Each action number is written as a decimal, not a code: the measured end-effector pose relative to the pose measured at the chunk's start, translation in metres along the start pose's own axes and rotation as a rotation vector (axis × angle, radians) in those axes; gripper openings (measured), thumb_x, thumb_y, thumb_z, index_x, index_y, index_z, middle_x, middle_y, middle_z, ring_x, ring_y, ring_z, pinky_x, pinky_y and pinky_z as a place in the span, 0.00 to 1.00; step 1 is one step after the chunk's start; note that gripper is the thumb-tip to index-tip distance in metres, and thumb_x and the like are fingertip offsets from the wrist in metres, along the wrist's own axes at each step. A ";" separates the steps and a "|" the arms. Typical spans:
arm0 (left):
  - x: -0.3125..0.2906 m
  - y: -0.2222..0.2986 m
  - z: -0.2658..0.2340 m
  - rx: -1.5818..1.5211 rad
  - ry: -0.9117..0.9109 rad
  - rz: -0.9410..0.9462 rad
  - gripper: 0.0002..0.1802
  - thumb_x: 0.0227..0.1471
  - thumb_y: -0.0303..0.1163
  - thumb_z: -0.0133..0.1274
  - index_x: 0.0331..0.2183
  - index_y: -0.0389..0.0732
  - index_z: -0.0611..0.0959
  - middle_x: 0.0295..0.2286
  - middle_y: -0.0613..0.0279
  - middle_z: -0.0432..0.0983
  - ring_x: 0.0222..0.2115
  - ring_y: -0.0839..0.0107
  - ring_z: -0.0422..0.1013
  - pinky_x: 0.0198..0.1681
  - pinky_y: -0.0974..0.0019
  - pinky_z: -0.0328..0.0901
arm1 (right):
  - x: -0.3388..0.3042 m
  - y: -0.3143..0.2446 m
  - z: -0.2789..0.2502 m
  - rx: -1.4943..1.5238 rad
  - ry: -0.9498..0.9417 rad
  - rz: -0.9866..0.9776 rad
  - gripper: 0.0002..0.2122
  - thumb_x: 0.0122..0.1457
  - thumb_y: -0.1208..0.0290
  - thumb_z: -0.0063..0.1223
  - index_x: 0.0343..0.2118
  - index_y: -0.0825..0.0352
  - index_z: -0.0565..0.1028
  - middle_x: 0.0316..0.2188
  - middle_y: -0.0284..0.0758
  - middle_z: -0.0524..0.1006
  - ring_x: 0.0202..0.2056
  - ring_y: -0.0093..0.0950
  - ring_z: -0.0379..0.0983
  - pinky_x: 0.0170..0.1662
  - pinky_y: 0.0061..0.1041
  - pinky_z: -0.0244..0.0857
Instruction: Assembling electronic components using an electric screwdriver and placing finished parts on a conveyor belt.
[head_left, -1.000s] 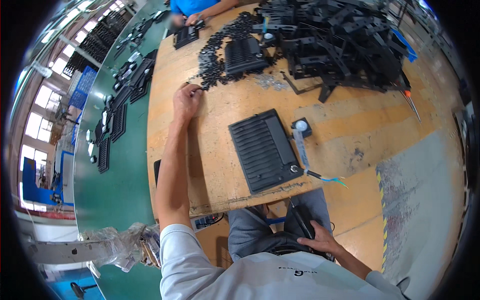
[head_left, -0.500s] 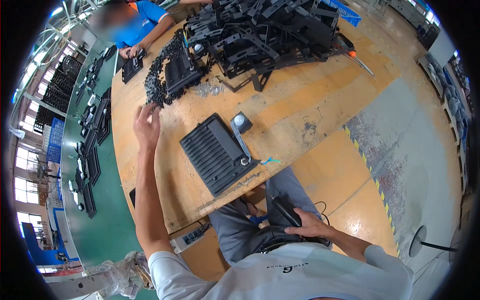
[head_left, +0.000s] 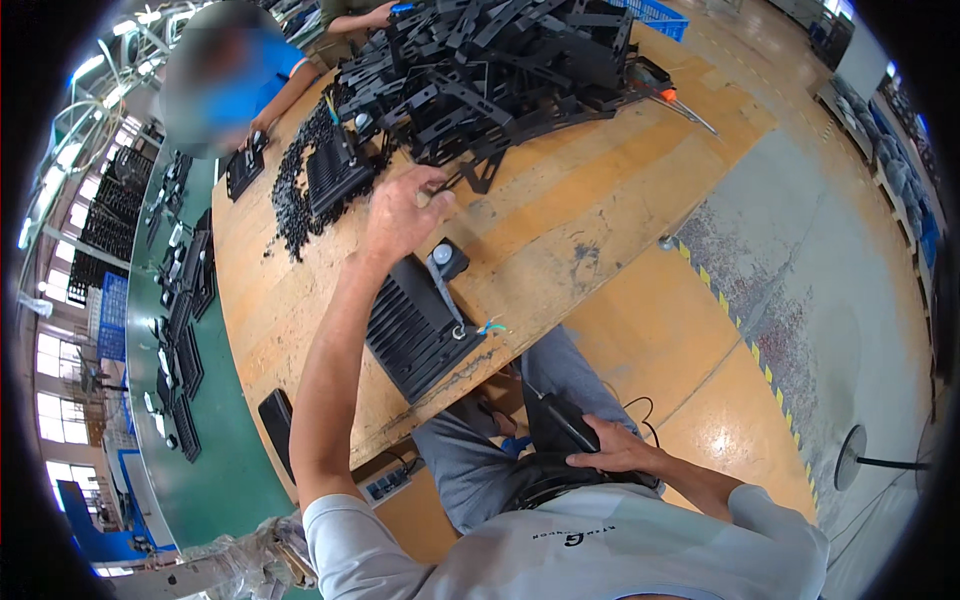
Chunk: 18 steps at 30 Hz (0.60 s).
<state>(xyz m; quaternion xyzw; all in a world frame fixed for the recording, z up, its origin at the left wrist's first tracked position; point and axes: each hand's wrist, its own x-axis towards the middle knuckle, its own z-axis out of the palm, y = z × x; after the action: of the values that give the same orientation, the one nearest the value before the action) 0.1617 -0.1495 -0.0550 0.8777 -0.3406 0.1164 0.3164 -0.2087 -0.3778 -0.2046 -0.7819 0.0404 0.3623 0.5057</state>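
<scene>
My left hand [head_left: 402,212] reaches over the table with its fingers curled together at the near edge of a heap of black metal brackets [head_left: 490,85]. Whatever its fingertips pinch, if anything, I cannot make out. Below that wrist lies a black finned lamp housing [head_left: 412,335], partly covered by my forearm. A small sensor with a white dome [head_left: 443,254] sits at its far right side, and coloured wire ends [head_left: 491,328] stick out near the table edge. Low by my lap, my right hand [head_left: 622,447] is closed round a black electric screwdriver [head_left: 571,421].
A strip of small black parts [head_left: 290,200] runs beside another finned housing [head_left: 336,172]. An orange-handled screwdriver [head_left: 690,108] lies right of the brackets. Across the table, a person in blue [head_left: 262,85] handles another housing. A green conveyor [head_left: 235,440] with housings runs along the left.
My left hand has moved right, from the strip of small black parts to the near edge of the bracket heap. My right hand stays with the electric screwdriver. The view has shifted slightly.
</scene>
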 end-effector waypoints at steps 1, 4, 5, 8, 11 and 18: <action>0.004 0.002 0.005 -0.002 -0.001 0.017 0.13 0.47 0.29 0.64 0.37 0.37 0.85 0.34 0.52 0.80 0.36 0.55 0.77 0.41 0.58 0.70 | -0.002 0.002 0.000 0.006 0.016 -0.004 0.47 0.52 0.46 0.67 0.62 0.82 0.58 0.26 0.44 0.79 0.27 0.31 0.78 0.35 0.31 0.71; 0.010 -0.015 0.021 0.308 0.064 0.140 0.13 0.45 0.26 0.62 0.36 0.36 0.84 0.33 0.50 0.78 0.37 0.48 0.75 0.44 0.50 0.69 | -0.006 -0.011 -0.007 0.004 -0.068 0.060 0.48 0.51 0.44 0.65 0.62 0.81 0.58 0.25 0.45 0.80 0.31 0.34 0.80 0.38 0.32 0.71; 0.010 -0.022 0.026 0.309 0.068 0.153 0.13 0.45 0.26 0.62 0.36 0.36 0.84 0.33 0.50 0.78 0.37 0.48 0.75 0.44 0.50 0.69 | -0.004 -0.008 -0.007 0.006 -0.055 0.054 0.48 0.51 0.44 0.65 0.62 0.81 0.58 0.25 0.45 0.80 0.31 0.34 0.80 0.38 0.32 0.71; 0.011 -0.040 0.030 0.260 -0.076 0.063 0.12 0.46 0.26 0.60 0.37 0.35 0.84 0.34 0.49 0.79 0.39 0.47 0.75 0.46 0.51 0.69 | -0.005 -0.003 -0.006 0.001 -0.033 0.069 0.47 0.51 0.44 0.65 0.61 0.80 0.60 0.25 0.45 0.80 0.32 0.35 0.80 0.40 0.32 0.71; 0.013 -0.039 0.007 0.257 -0.184 0.101 0.12 0.47 0.25 0.60 0.37 0.36 0.85 0.36 0.47 0.80 0.41 0.49 0.76 0.47 0.53 0.69 | -0.005 0.013 -0.004 0.024 0.027 0.014 0.48 0.50 0.44 0.65 0.61 0.81 0.59 0.25 0.45 0.80 0.31 0.34 0.80 0.40 0.32 0.71; 0.000 -0.090 -0.059 -0.206 -0.350 -0.268 0.05 0.55 0.25 0.57 0.35 0.35 0.84 0.30 0.62 0.80 0.31 0.69 0.75 0.39 0.66 0.70 | -0.006 0.007 -0.014 0.066 -0.027 0.119 0.48 0.50 0.44 0.66 0.61 0.82 0.59 0.26 0.45 0.80 0.30 0.33 0.80 0.39 0.31 0.72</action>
<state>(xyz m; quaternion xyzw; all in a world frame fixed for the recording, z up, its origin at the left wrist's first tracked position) 0.2228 -0.0610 -0.0527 0.8850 -0.2807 -0.1156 0.3530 -0.2084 -0.3944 -0.2034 -0.7561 0.0917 0.4007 0.5093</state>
